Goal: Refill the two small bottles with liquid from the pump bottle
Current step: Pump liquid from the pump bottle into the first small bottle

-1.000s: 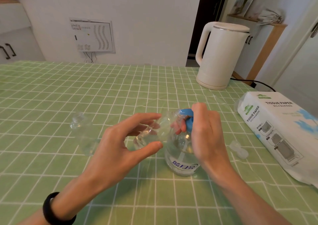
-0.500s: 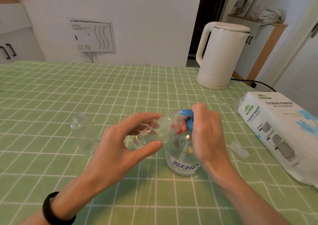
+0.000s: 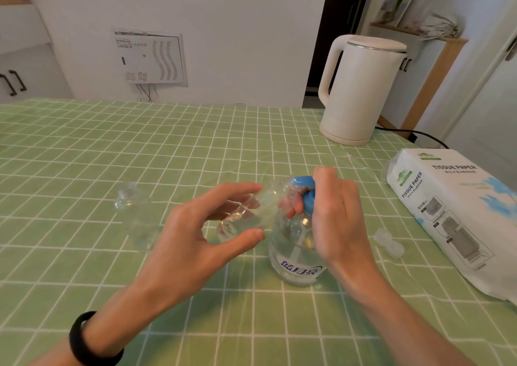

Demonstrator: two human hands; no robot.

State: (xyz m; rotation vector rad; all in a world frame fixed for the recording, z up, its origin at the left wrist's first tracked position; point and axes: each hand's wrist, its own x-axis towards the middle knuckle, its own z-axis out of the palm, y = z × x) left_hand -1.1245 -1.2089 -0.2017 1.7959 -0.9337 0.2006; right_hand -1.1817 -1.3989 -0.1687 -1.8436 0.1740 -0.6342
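Partly, right hand [image 3: 333,217] hides pump bottle [image 3: 300,267] head.

The round clear pump bottle [image 3: 293,253], small clear tilted bottle [image 3: 251,214] and small clear standing bottle [image 3: 137,220] look like smooth, glossy plastic. The blue pump head [image 3: 306,195] is smooth opaque plastic. The green white-checked cover [image 3: 84,147] on the surface looks creased with a faint sheen, and the cream kettle [image 3: 361,94] looks matt.
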